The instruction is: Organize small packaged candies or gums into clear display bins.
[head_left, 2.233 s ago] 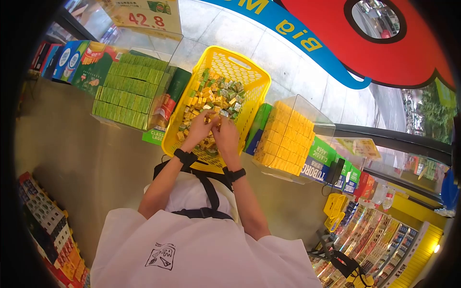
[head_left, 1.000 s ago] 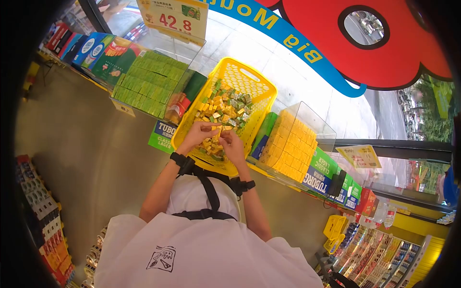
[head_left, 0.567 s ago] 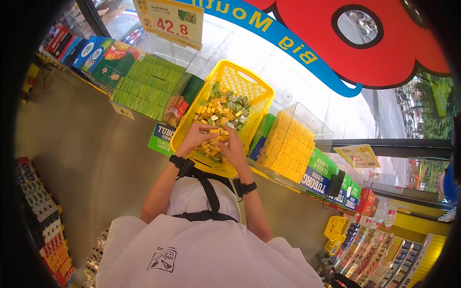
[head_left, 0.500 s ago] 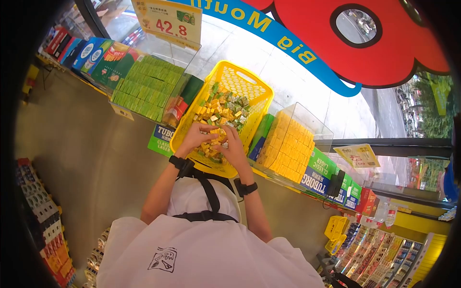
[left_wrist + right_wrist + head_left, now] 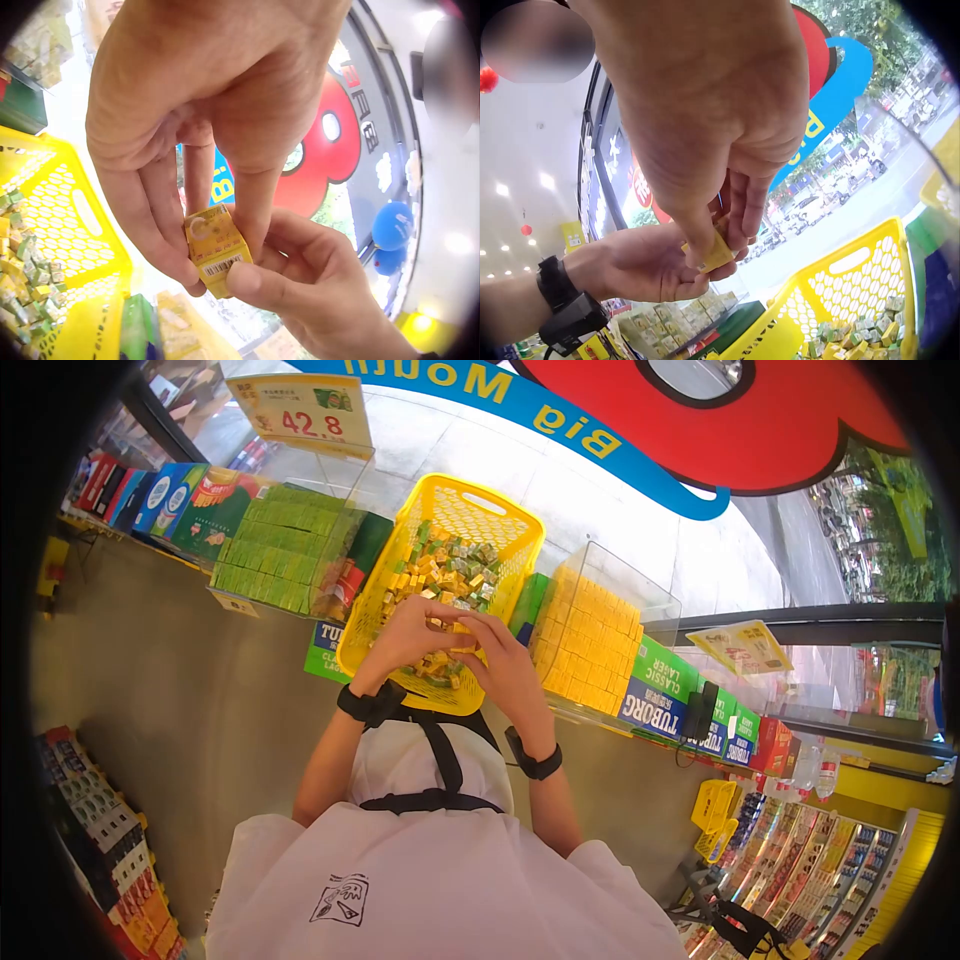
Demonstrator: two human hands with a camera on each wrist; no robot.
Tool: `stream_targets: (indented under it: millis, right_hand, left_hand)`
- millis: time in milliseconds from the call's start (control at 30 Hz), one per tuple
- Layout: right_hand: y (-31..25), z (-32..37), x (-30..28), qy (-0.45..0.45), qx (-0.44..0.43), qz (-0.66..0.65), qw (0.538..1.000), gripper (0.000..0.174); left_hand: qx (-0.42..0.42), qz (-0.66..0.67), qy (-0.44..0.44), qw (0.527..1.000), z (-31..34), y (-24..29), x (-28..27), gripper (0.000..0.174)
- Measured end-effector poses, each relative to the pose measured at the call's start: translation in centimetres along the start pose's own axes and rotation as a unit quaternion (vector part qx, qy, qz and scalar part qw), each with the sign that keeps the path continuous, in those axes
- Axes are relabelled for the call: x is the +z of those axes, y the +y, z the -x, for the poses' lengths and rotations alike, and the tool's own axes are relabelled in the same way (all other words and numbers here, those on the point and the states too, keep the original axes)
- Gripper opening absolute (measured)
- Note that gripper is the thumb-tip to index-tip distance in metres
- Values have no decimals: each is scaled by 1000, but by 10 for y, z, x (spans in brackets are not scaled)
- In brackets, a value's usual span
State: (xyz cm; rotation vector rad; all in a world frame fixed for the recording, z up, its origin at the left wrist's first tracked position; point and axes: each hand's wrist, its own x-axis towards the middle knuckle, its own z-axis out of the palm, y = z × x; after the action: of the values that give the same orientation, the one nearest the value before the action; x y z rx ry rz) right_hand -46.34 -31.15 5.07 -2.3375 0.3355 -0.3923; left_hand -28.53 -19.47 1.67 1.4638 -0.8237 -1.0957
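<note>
head view: both hands meet above the near end of a yellow plastic basket [image 5: 522,550], which stands tilted on stacked cartons between two clear bins.

left hand [image 5: 405,635]: thumb and fingers closed in a pinch on a small yellow box [image 5: 216,250]. in the left wrist view the fingers [image 5: 161,225] run down one side of the box and the thumb comes down on the other. the barcode panel faces the camera.

right hand [image 5: 510,665]: fingers curled, and it grips the same box from the opposite side. its thumb tip [image 5: 251,279] presses on the corner by the barcode. the right wrist view shows the box [image 5: 716,255] clamped between the two hands, with only one yellow edge visible.

box position: in the air, held by both hands, clear of the pile and above the basket. in the head view the hands hide it.

basket contents: loose mixed yellow and green small boxes [image 5: 445,570], heaped at the far end.

surroundings: a clear bin of green boxes [image 5: 275,550] on the left of the basket and a clear bin of yellow boxes [image 5: 585,640] on the right. a price sign reading 42.8 [image 5: 305,410] stands over the green bin. tuborg cartons [image 5: 665,695] sit below the yellow bin. each wrist wears a black strap.
</note>
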Motion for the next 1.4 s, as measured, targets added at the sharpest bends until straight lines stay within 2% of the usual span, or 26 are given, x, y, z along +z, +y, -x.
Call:
stream_targets:
  millis: [133,267,300,367,433,533,600,733,767,900,1000,1167,1400]
  right_hand:
    - [-13,21,-44,55,32,4,998,52]
    - [-8,49,-90,92,92,-20,991,49]
    - [-8,56,-102,113,101,3,988,50]
    - [1,70,-121,135,113,26,984,51]
    - [20,89,-135,146,146,16,978,53]
    - [53,111,-136,141,165,40,975,51]
    - [70,124,-131,147,170,36,974,50]
    - [96,136,-119,74,199,36,976,48]
    - [102,138,-115,53,200,34,978,48]
    - [113,137,-100,36,198,22,979,48]
    - [117,136,-94,25,205,12,978,49]
    - [118,136,-90,56,173,19,983,48]
    - [120,134,-95,21,185,9,982,47]
  left_hand:
    - [32,30,-11,999,3,54,41,42]
    - [29,61,13,998,-4,70,94,51]
    - [96,-14,50,994,-6,74,105,46]
    - [228,-160,122,953,-9,83,128,38]
    - [229,-145,115,956,-9,83,149,33]
    - [266,-192,91,940,-8,66,166,26]
    - [303,-273,4,913,1,57,180,25]
    - [304,-347,-48,886,7,36,193,32]
    - [307,-390,-53,867,8,28,196,39]
    - [284,-503,-60,814,10,3,205,56]
    - [277,-536,-66,795,12,-11,209,63]
    - [278,-544,-58,789,10,-16,210,63]
    - [274,-540,-55,794,10,-12,212,63]
